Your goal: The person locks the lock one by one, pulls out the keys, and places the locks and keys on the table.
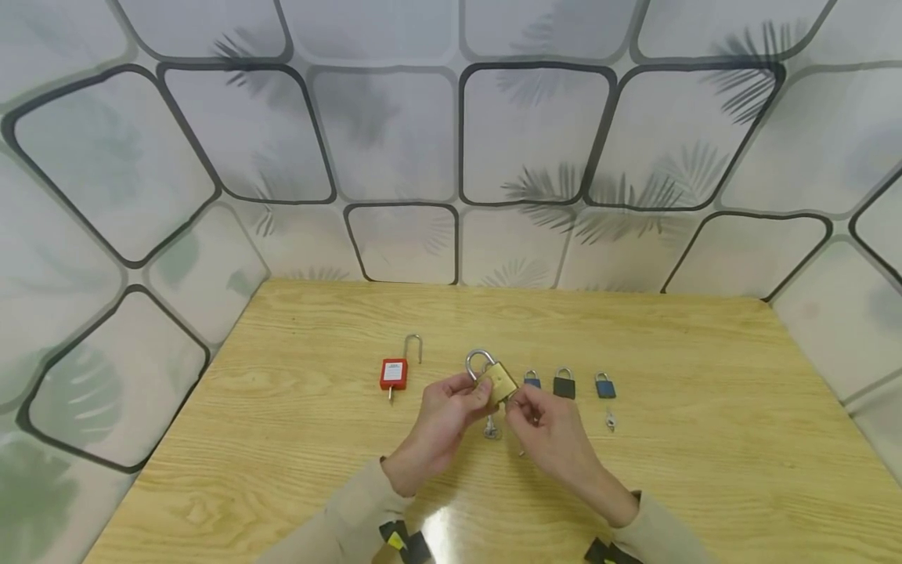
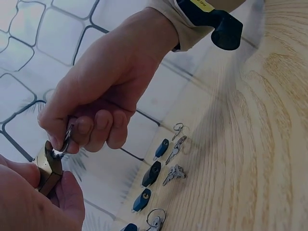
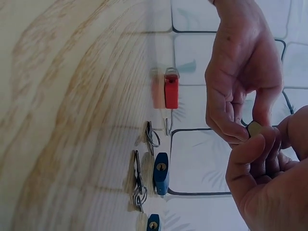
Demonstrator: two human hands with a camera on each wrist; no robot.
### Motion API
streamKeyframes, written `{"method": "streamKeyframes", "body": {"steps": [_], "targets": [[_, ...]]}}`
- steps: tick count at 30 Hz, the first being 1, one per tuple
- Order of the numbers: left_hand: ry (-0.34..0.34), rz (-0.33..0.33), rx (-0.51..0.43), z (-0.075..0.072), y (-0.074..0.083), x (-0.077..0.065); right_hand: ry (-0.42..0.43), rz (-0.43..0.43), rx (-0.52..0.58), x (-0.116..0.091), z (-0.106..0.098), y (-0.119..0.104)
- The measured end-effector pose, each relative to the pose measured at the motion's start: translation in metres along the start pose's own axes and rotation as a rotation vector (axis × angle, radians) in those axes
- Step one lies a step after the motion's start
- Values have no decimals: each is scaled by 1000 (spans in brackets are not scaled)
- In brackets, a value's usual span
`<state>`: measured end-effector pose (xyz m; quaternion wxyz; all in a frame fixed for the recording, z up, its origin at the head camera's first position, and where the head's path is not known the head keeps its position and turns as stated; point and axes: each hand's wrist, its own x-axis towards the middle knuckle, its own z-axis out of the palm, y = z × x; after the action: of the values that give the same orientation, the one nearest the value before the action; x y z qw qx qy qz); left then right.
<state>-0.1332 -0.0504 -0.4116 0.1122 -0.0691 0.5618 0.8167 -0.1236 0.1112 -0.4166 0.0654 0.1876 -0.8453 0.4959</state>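
Observation:
In the head view a brass padlock is raised over the table, its steel shackle pointing up and to the left. My left hand grips its body, thumb across the front face. My right hand is at the lower end of the padlock, pinching a small key between thumb and forefinger. The left wrist view has the key's tip right at the padlock's keyhole end. In the right wrist view the fingers of both hands cover most of the padlock.
To the left lies a red padlock, shackle pulled out, a key in its bottom. Behind my right hand lie a blue padlock and a black padlock; farther right, another blue padlock. Loose keys lie nearer me.

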Motion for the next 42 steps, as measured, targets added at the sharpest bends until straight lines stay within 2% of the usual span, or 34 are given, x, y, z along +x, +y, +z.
{"method": "streamKeyframes", "body": {"steps": [14,25,31,34,38,40,42], "targets": [[17,-14,-70,3,-2,4,-35,-3,8,2,-4,1],[31,-20,-87,5,-2,3,-55,8,27,1,-5,3],[28,-38,-100,5,-1,5,-31,-45,6,1,-6,4],[48,-46,-146,0,3,9,-49,-44,28,-1,-8,6],[136,-4,-232,-16,15,15,-116,29,61,-7,-12,6],[150,19,-233,-23,21,15,-139,59,43,-8,-12,7],[142,34,-197,-28,26,15,-161,78,6,-8,-10,8]]}}
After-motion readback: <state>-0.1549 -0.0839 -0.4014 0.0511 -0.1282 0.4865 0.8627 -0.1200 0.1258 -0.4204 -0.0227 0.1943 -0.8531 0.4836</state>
